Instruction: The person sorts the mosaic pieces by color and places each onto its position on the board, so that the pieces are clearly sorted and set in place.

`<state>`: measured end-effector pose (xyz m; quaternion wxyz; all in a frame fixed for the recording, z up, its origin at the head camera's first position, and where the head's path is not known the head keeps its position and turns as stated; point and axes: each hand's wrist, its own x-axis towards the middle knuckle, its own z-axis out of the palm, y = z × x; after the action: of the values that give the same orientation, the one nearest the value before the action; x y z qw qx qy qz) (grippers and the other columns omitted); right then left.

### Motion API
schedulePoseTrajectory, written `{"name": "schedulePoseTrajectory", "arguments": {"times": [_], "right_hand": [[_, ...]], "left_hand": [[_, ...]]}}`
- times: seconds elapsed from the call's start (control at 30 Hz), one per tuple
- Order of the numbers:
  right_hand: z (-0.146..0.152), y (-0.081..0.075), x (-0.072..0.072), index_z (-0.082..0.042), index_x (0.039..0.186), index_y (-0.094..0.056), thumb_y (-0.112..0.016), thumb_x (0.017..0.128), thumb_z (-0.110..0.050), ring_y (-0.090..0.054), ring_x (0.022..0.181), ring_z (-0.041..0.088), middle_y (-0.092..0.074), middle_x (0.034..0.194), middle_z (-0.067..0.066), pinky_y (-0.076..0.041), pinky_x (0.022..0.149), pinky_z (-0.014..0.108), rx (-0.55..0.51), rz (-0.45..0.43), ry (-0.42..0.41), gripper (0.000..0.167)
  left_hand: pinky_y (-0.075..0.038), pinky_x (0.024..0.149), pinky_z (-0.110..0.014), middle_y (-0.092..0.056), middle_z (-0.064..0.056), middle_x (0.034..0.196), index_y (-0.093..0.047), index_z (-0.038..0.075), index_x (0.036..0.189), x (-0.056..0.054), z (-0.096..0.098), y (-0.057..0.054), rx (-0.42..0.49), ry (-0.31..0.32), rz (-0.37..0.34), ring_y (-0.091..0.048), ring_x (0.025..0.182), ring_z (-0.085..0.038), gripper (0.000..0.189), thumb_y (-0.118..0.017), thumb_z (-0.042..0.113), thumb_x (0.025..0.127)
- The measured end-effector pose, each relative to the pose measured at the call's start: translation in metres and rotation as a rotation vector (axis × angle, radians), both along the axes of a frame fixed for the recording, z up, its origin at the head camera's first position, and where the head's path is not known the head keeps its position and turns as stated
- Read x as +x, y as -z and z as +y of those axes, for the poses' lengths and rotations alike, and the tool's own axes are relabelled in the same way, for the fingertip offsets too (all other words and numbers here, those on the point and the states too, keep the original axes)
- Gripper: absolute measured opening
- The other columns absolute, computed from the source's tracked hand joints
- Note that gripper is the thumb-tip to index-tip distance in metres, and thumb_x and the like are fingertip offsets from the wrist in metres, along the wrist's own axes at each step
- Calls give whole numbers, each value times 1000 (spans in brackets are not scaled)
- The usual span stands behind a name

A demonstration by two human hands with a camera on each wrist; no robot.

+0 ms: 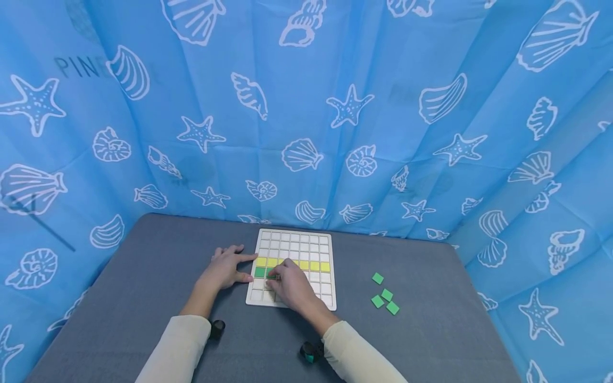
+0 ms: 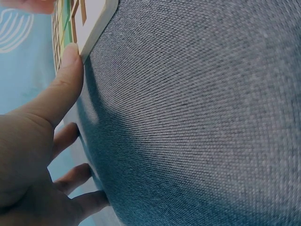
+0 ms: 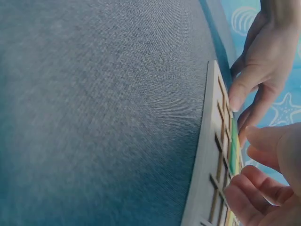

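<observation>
A white square grid board point(image 1: 290, 238) lies on the table, with a row of yellow tiles point(image 1: 325, 266) across it. Green tiles point(image 1: 259, 272) sit in the row just below, at the left end. My left hand point(image 1: 224, 269) is at the board's left edge; its thumb and a finger extend to the rim, and the left wrist view shows the thumb touching the corner area. My right hand point(image 1: 293, 287) is over the board beside the green tiles, fingers bent. In the right wrist view a gap shows between its fingertips, with the green strip point(image 3: 233, 146) beyond; no tile is plainly pinched there.
Several loose green tiles point(image 1: 387, 294) lie on the grey table point(image 1: 431, 330) to the right of the board. A blue curtain point(image 1: 306, 127) with white shell and starfish prints stands behind the table and along its sides.
</observation>
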<state>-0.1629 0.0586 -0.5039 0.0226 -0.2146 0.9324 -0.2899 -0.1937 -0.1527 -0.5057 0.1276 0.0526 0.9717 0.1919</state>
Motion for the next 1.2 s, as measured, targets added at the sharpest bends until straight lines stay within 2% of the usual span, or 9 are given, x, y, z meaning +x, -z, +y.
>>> {"name": "schedulePoseTrajectory", "arguments": {"times": [0.07, 0.17, 0.3, 0.4, 0.53, 0.73, 0.87, 1.0, 1.2], "right_hand": [[2, -3, 3, -11, 113, -76, -72, 97, -26, -57, 83, 8, -64, 104, 4, -49, 68, 22, 15, 40, -13, 22], [5, -7, 7, -14, 122, -72, -70, 98, -30, -59, 92, 15, -65, 111, 6, -52, 74, 29, 79, 159, -20, 28], [10, -10, 9, -20, 134, -65, -69, 97, -36, -61, 109, 25, -63, 126, 8, -54, 89, 39, 185, 295, 7, 41], [14, -11, 9, -21, 141, -59, -69, 97, -40, -58, 123, 30, -60, 138, 10, -52, 100, 45, 246, 338, 28, 50], [21, -11, 8, -22, 149, -50, -66, 97, -49, -48, 140, 37, -51, 152, 12, -44, 113, 53, 297, 340, 35, 61], [32, -11, 7, -22, 158, -37, -53, 98, -63, -31, 152, 45, -34, 164, 16, -31, 120, 65, 359, 305, 4, 74], [40, -10, 5, -25, 161, -31, -45, 99, -69, -20, 157, 44, -24, 169, 15, -23, 123, 65, 402, 264, 6, 77], [50, -9, 4, -26, 162, -29, -42, 98, -71, -15, 158, 44, -18, 171, 14, -20, 124, 67, 414, 231, 10, 79], [69, -6, 4, -24, 161, -32, -45, 98, -69, -12, 158, 45, -17, 171, 16, -17, 123, 68, 396, 216, 23, 78]], "left_hand": [[-33, 113, -68, -36, -16, 164, -57, 33, 146, 1, 1, 0, 0, 1, -3, -31, 144, -50, 69, -82, 41, 83], [-34, 113, -68, -37, -16, 164, -57, 33, 146, 1, 1, 0, 1, 3, 1, -32, 143, -50, 68, -82, 40, 83], [-35, 112, -69, -37, -16, 164, -57, 33, 146, 1, 1, -1, 4, 0, 6, -32, 143, -49, 68, -82, 39, 83], [-35, 111, -69, -37, -16, 164, -57, 33, 146, 1, 1, -1, 1, 0, 6, -32, 143, -49, 68, -82, 38, 83], [-36, 111, -68, -37, -15, 164, -57, 33, 146, 1, 2, 0, -5, 1, 3, -33, 142, -48, 68, -82, 39, 83], [-33, 113, -69, -36, -16, 164, -56, 33, 147, 1, 1, 0, 2, 3, -1, -30, 144, -50, 68, -82, 39, 84], [-33, 112, -69, -36, -16, 164, -57, 33, 147, 0, 1, -1, 13, 6, 7, -31, 143, -49, 68, -82, 39, 84], [-35, 111, -68, -36, -16, 164, -57, 32, 146, 0, 1, -1, 12, 3, 11, -33, 142, -49, 68, -82, 39, 84], [-37, 109, -66, -37, -15, 164, -58, 33, 146, 0, 2, -2, 1, 1, 14, -34, 141, -47, 67, -83, 39, 83]]}}
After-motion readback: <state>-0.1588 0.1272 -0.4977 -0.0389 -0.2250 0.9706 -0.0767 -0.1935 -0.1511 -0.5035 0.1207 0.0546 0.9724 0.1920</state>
